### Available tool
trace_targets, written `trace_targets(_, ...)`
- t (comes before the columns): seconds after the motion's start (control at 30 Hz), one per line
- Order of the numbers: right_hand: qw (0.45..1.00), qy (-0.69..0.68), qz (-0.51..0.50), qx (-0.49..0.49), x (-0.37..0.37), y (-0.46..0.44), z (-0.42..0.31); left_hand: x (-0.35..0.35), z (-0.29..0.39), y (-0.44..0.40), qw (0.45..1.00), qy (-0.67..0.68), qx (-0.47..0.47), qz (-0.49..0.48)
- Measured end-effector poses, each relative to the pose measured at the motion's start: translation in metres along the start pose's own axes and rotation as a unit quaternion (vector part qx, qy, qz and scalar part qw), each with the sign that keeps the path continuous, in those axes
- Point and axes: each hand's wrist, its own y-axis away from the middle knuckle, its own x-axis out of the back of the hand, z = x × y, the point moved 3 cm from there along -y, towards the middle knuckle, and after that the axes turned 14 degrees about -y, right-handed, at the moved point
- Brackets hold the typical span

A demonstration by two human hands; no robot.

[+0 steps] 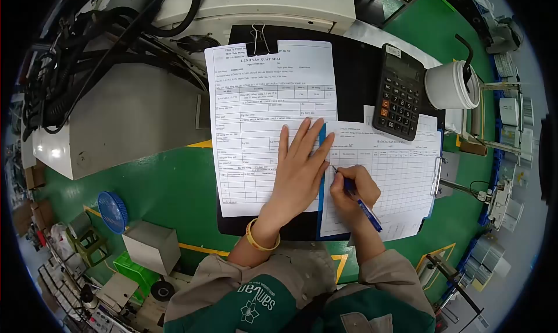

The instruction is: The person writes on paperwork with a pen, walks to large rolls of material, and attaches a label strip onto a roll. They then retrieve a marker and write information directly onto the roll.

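From the head view, the right hand grips a pen, its long axis slanting forward and left, tip at the gridded form's left side. The left hand lies open, fingers spread, over the printed sheet, just left of the tip.

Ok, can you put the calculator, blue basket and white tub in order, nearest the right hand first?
1. Calculator: ahead of the right hand.
2. White tub: right of the calculator.
3. Blue basket: far off, left side.
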Motion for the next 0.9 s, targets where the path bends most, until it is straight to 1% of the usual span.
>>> trace_targets(0.03,1.0,-0.004,0.007,-0.01,0.0,0.0003,0.0008,0.0001,0.0003,-0.0002,1.0,0.001,-0.001,0.001)
trace_targets(0.07,1.0,-0.004,0.011,0.002,-0.0009,-0.0003,0.0009,0.0005,0.0001,-0.0004,1.0,0.0,-0.001,0.002)
trace_targets(0.17,1.0,0.012,0.0,-0.007,-0.001,-0.0015,-0.0029,-0.0003,0.0,-0.0002,1.0,0.002,-0.001,0.003)
trace_targets(0.2,1.0,0.01,0.013,-0.007,-0.002,-0.0002,-0.002,-0.0003,0.0,0.0,1.0,0.012,0.0,0.006)
trace_targets(0.23,0.999,-0.004,0.019,-0.028,-0.0018,0.0014,-0.0008,0.0011,-0.0002,0.0001,1.0,0.014,-0.003,0.006)
trace_targets(0.4,1.0,0.025,0.007,0.008,-0.0032,-0.0012,-0.0035,-0.001,-0.0008,0.0007,1.0,-0.001,-0.002,0.001)
trace_targets(0.5,1.0,0.026,0.005,-0.013,-0.0021,-0.0002,-0.0029,-0.0007,-0.0004,0.0008,1.0,0.001,-0.001,0.003)
trace_targets(0.53,0.999,0.036,0.009,-0.001,-0.0023,-0.0005,-0.0035,-0.001,-0.0006,0.001,1.0,0.001,-0.002,0.005)
trace_targets(0.63,0.999,0.03,0.002,-0.015,-0.0016,0.0008,-0.0026,-0.0023,-0.0013,0.0016,1.0,0.003,-0.002,0.009)
trace_targets(0.67,1.0,0.006,0.019,-0.021,-0.0014,0.0019,-0.001,-0.0019,-0.0012,0.0014,1.0,0.004,-0.001,0.007)
trace_targets(0.77,0.999,0.016,0.027,-0.03,-0.0017,0.0029,0.0014,-0.0015,-0.001,0.0005,1.0,0.005,-0.001,0.008)
trace_targets(0.9,1.0,0.024,0.009,-0.001,-0.0012,0.0003,-0.0009,-0.002,-0.001,0.0004,1.0,0.013,-0.004,0.017)
